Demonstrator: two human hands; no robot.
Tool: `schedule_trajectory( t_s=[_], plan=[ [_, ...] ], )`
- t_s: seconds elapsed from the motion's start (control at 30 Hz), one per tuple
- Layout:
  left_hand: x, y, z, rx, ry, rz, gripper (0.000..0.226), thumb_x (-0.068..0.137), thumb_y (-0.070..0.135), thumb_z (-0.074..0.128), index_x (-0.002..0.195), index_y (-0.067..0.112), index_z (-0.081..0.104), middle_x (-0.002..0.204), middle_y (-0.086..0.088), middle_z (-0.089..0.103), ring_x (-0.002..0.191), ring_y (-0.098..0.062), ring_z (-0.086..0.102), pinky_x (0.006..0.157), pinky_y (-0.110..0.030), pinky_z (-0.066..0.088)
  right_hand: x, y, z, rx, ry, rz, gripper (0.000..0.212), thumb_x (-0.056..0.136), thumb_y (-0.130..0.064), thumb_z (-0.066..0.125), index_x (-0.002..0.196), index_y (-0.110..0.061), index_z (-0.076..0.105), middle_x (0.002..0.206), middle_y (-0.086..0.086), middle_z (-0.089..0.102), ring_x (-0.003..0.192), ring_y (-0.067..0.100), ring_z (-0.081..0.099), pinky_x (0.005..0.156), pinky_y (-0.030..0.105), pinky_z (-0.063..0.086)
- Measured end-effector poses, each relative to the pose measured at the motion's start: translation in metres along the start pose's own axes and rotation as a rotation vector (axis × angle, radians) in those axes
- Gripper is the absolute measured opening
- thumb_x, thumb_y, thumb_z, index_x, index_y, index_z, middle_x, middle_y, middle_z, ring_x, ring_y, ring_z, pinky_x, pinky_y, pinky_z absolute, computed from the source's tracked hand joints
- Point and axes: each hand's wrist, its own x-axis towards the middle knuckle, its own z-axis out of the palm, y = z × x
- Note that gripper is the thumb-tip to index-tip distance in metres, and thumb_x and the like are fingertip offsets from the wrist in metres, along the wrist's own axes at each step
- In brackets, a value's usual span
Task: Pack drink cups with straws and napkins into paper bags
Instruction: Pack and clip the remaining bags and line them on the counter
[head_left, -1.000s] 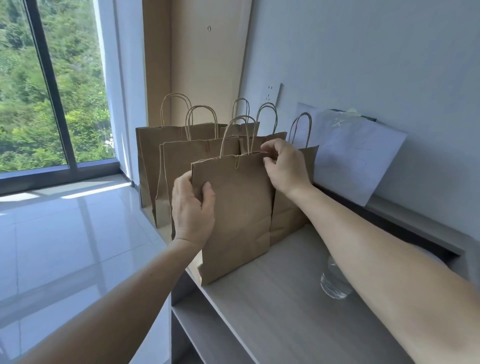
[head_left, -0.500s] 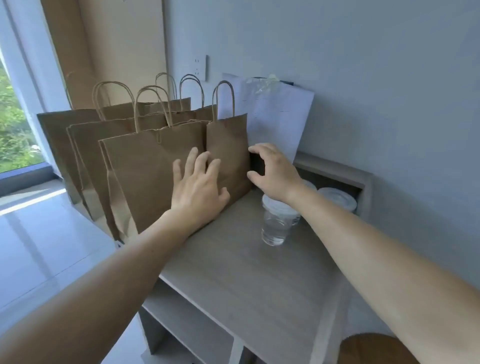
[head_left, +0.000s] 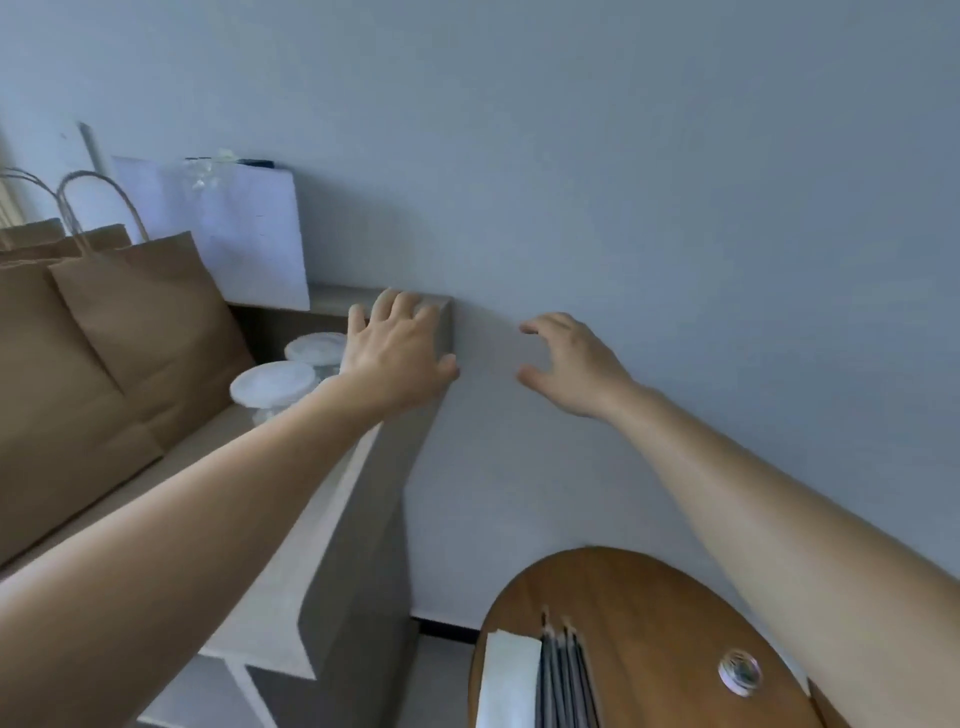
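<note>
Grey wall (head_left: 623, 156) behind outstretched, loose-fingered left hand (head_left: 397, 353) and right hand (head_left: 571, 366)

A plain pale blue-grey wall (head_left: 649, 156) filled most of the view in soft, even light. Against it stood a light grey wood-grain shelving unit (head_left: 358, 545) with a raised back ledge (head_left: 332, 296). Near the unit sat a round brown wooden table (head_left: 649, 613). A dark skirting strip (head_left: 447, 626) met the grey floor (head_left: 441, 686).

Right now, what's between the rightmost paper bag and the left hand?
A near lidded cup and a far lidded cup, on the shelf; head view.
</note>
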Motion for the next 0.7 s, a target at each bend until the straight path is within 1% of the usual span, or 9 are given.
schedule_trajectory(
  t_s=[0.07,0.2,0.33,0.47,0.7],
  plan=[
    [0.006,0.044,0.004,0.001,-0.016,0.068,0.065,0.085,0.051,0.055,0.142,0.020,0.043,0.150,-0.005,0.037,0.141,-0.025,0.024,0.110,-0.046,0.022,-0.031,0.039,-0.016,-0.011,-0.015,0.079,0.060,0.091,-0.032,0.065,0.144,-0.013,0.045,0.149,0.005,0.040,0.137,0.022,0.039,0.110,0.034,0.032],
    [0.004,0.122,0.028,-0.043,-0.084,0.159,0.068,0.088,0.052,0.053,0.146,0.022,0.039,0.154,-0.005,0.034,0.144,-0.025,0.023,0.112,-0.048,0.022,-0.086,0.103,-0.037,-0.031,-0.048,0.202,0.060,0.092,-0.035,0.064,0.145,-0.014,0.043,0.151,0.005,0.038,0.138,0.022,0.037,0.112,0.036,0.032],
    [-0.009,0.185,0.063,-0.076,-0.228,0.230,0.070,0.090,0.054,0.052,0.150,0.022,0.034,0.156,-0.005,0.032,0.145,-0.026,0.023,0.114,-0.049,0.023,-0.125,0.149,-0.043,-0.032,-0.059,0.303,0.061,0.092,-0.038,0.064,0.144,-0.014,0.044,0.150,0.006,0.038,0.138,0.023,0.036,0.112,0.040,0.034],
    [-0.016,0.233,0.097,-0.085,-0.366,0.291,0.070,0.091,0.053,0.051,0.150,0.022,0.033,0.157,-0.005,0.031,0.145,-0.027,0.023,0.115,-0.050,0.023,-0.155,0.185,-0.038,-0.031,-0.099,0.392,0.061,0.092,-0.039,0.063,0.144,-0.014,0.043,0.150,0.005,0.038,0.138,0.023,0.035,0.110,0.040,0.035],
    [-0.012,0.301,0.145,-0.188,-0.502,0.424,0.069,0.092,0.049,0.051,0.152,0.021,0.030,0.157,-0.005,0.031,0.145,-0.026,0.023,0.115,-0.047,0.024,-0.197,0.234,-0.030,-0.041,-0.137,0.575,0.061,0.091,-0.040,0.062,0.144,-0.016,0.044,0.150,0.003,0.037,0.138,0.022,0.033,0.106,0.038,0.035]
  ],
)
